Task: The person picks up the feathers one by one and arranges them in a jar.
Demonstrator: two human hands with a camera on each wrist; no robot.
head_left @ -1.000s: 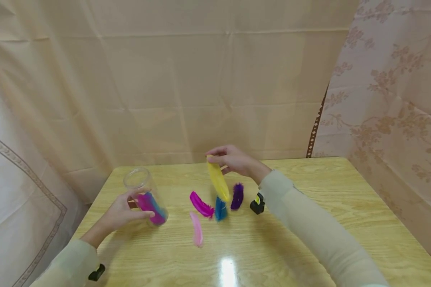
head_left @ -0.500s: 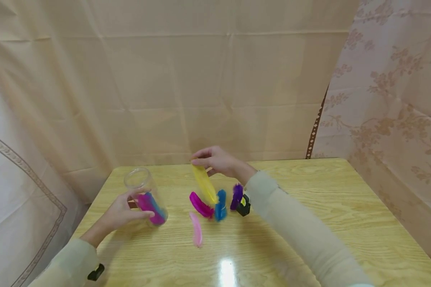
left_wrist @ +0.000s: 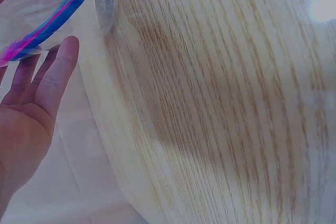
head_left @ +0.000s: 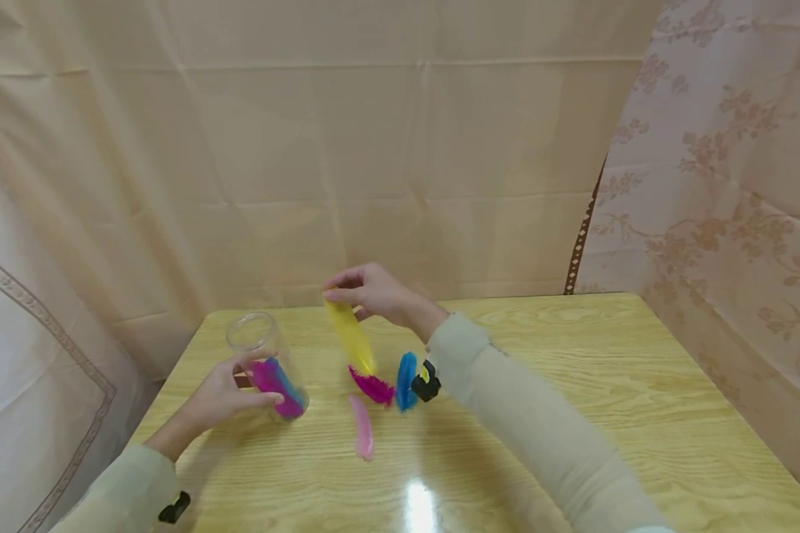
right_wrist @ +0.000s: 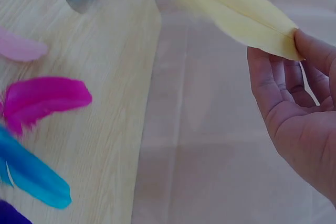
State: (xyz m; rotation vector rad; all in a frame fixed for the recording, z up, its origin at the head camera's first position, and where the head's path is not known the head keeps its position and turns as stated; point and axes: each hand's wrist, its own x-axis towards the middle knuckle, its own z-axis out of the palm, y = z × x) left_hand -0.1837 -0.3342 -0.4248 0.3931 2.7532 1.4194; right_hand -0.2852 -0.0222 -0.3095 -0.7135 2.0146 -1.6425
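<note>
A clear jar (head_left: 252,342), its mouth uncovered, stands on the left of the table with magenta and blue feathers (head_left: 278,389) inside. My left hand (head_left: 223,396) grips the jar's side between thumb and fingers. In the right wrist view, a yellow feather (right_wrist: 247,11) is pinched by one end between thumb and fingertips of my right hand (right_wrist: 299,93). The head view has this right hand raised over the table's far edge, the feather's lower tip overlapping a magenta feather (head_left: 373,387). Near that lie a light pink feather (head_left: 361,428) and a blue feather (head_left: 407,379).
A dark purple feather (right_wrist: 11,214) shows at the corner of the right wrist view; the right wrist hides it from the head camera. Beyond the wooden table (head_left: 573,414) hangs a beige curtain (head_left: 307,148). Patterned cloth (head_left: 727,185) drapes down the right side.
The right hand has carried the yellow feather leftward toward the jar, passing over the blue and magenta feathers. The left hand and the jar have stayed in place.
</note>
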